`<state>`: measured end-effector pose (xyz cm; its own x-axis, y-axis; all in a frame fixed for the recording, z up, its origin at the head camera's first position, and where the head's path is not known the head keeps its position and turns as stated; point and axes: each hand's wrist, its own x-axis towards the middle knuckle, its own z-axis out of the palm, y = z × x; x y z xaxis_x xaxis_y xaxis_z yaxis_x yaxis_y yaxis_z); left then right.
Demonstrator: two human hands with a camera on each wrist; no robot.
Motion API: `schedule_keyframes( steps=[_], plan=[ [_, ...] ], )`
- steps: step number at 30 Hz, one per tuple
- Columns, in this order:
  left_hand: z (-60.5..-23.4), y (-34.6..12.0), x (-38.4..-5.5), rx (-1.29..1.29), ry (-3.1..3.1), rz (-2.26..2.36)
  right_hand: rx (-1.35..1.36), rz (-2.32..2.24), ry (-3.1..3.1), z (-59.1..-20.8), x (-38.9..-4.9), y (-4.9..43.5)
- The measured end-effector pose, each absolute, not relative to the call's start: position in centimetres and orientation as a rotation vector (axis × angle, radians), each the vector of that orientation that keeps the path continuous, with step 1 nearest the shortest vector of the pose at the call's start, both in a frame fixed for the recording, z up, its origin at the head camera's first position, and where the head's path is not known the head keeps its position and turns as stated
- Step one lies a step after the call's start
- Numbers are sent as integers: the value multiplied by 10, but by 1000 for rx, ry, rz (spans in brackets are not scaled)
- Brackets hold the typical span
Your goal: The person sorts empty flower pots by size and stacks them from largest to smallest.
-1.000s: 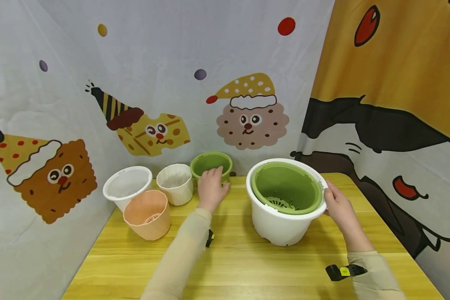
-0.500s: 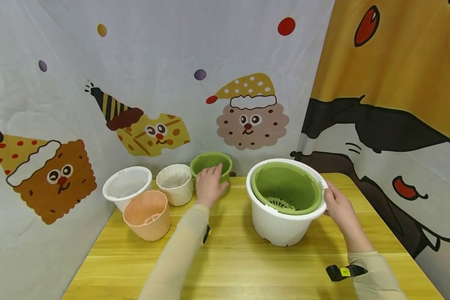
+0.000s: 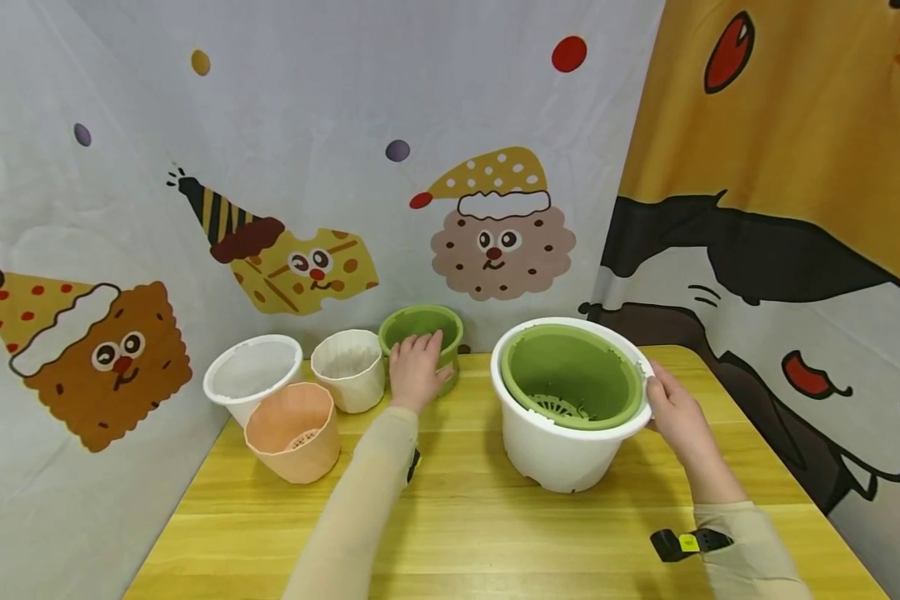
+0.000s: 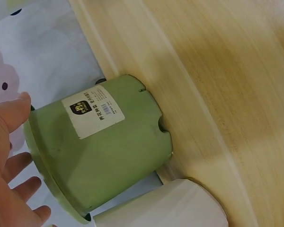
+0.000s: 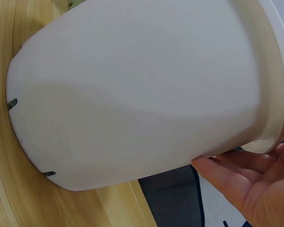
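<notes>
At the back of the table stands a small green flowerpot point(image 3: 450, 379), with a printed label point(image 4: 93, 111) on its side. My left hand point(image 3: 414, 373) is at its near rim, fingers loosely spread over the opening. In the left wrist view the thumb point(image 4: 14, 111) lies right at the rim. On the right, my right hand point(image 3: 678, 417) holds the rim of a large white flowerpot point(image 3: 558, 458), with fingers point(image 5: 222, 182) against the wall below the rim. A larger green flowerpot point(image 3: 570, 362) with a slotted bottom sits nested inside the white one.
To the left of the small green flowerpot stands a ribbed cream pot point(image 3: 356, 392). Farther left are a white pot point(image 3: 228, 404) and, in front of it, a peach pot point(image 3: 300, 462) with bottom holes. A printed cloth point(image 3: 330, 100) hangs behind the wooden table point(image 3: 487, 533).
My left hand has shifted slightly left and toward me at the small green flowerpot's rim. The right hand keeps its place on the large white flowerpot, and the pots stay put.
</notes>
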<state>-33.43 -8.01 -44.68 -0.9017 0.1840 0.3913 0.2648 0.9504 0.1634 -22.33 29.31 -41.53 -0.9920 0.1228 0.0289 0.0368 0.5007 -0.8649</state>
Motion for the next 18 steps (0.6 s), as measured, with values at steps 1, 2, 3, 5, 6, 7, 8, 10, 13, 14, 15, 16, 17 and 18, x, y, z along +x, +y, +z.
schedule_keyframes(
  steps=[1,2,3,5,6,7,8,10,13,14,15,16,17,18],
  plan=[
    [-447,-80,-335,-323,-2730,-295,-139,1520,-2645,-415,-223,293],
    [-448,-80,-335,-318,-2737,-289,-137,1519,-2646,-415,-223,293],
    [-449,-80,-336,-317,-2739,-283,-136,1520,-2646,-415,-223,293],
    [-450,-80,-337,-317,-2741,-275,-134,1523,-2644,-415,-223,293],
    [-451,-81,-337,-319,-2735,-269,-133,1523,-2643,-415,-223,293],
    [-452,-81,-338,-321,-2731,-266,-132,1522,-2643,-415,-224,294],
    [-452,-81,-338,-321,-2728,-260,-130,1522,-2642,-415,-224,294],
    [-453,-81,-338,-324,-2722,-258,-129,1520,-2639,-416,-224,294],
    [-455,-80,-338,-322,-2730,-266,-130,1515,-2639,-416,-224,294],
    [-455,-81,-339,-320,-2734,-267,-132,1513,-2639,-416,-224,294],
    [-455,-81,-339,-317,-2738,-268,-132,1513,-2638,-417,-224,294],
    [-456,-81,-339,-313,-2746,-270,-132,1512,-2636,-417,-224,294],
    [-456,-81,-339,-309,-2753,-267,-131,1511,-2635,-417,-224,294],
    [-457,-81,-339,-306,-2760,-264,-132,1510,-2635,-417,-224,294]
  ],
)
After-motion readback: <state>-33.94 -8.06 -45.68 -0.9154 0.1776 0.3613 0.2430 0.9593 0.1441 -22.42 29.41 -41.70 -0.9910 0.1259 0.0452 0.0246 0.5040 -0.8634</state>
